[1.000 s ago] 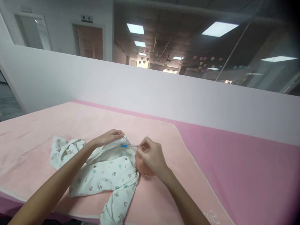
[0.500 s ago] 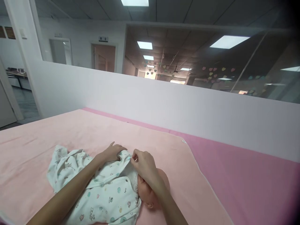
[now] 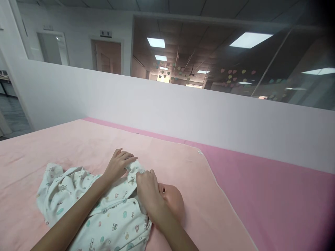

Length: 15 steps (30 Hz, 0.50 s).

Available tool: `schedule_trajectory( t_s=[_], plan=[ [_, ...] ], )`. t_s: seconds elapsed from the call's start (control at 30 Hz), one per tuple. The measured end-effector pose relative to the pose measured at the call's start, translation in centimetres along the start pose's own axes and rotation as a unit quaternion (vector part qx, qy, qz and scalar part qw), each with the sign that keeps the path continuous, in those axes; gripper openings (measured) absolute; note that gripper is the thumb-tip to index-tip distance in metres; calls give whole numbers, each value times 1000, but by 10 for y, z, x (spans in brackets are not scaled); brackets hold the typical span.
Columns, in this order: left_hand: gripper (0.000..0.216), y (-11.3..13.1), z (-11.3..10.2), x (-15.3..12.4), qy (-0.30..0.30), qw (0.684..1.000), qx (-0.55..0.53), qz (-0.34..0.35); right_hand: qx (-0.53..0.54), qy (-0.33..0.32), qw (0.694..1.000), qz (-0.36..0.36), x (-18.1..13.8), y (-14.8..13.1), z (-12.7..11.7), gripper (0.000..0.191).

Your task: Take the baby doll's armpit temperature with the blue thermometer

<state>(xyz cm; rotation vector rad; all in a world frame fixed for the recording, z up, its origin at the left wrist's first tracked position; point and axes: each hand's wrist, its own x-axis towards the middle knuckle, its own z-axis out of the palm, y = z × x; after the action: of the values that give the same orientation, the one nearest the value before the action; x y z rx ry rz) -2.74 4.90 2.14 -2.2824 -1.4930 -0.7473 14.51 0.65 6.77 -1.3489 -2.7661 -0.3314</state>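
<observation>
A baby doll lies on its back, its bare head [image 3: 174,200] toward the right and partly covered by my right forearm. It wears a white baby romper [image 3: 115,223] printed with small animals and coloured spots, with snaps along the overlapping front edge. My left hand [image 3: 119,165] is at the far shoulder of the romper, outer fingers stretched, the cloth caught between thumb and index finger. Beside the doll's face, my right hand [image 3: 147,188] is closed on the romper near the collar. Its fingertips are mostly hidden. The doll's arms cannot be seen.
A pale pink blanket [image 3: 204,202] lies under the doll, over a darker pink mat [image 3: 274,195]. A low white wall [image 3: 183,111] runs along the far side, with a glass window [image 3: 209,52] above it. A doorway stands at the far left.
My left hand has lifted and moved left and away from me, drawing the romper's shoulder cloth up. My right hand has turned and closed more fully, uncovering the doll's eye. The view has shifted right.
</observation>
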Motion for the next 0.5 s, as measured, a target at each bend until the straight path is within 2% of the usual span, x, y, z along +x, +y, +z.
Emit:
schedule_trajectory(
  t_s=[0.17, 0.27, 0.4, 0.5],
  plan=[
    [76, 9, 0, -15, -36, 999, -2, -7, -15, 10, 1000, -4, -2, -6, 3, 20],
    [65, 11, -1, -24, -97, 995, -31, -15, -9, 15, 1000, -7, -4, -4, 4, 30],
    [50, 9, -6, -27, -153, 983, -96, -38, 34, -7, 998, -49, -9, 5, -7, 15],
    [48, 7, -6, -25, -168, 976, -130, -47, 86, -8, 993, -77, -17, 21, -17, 28]
  ],
)
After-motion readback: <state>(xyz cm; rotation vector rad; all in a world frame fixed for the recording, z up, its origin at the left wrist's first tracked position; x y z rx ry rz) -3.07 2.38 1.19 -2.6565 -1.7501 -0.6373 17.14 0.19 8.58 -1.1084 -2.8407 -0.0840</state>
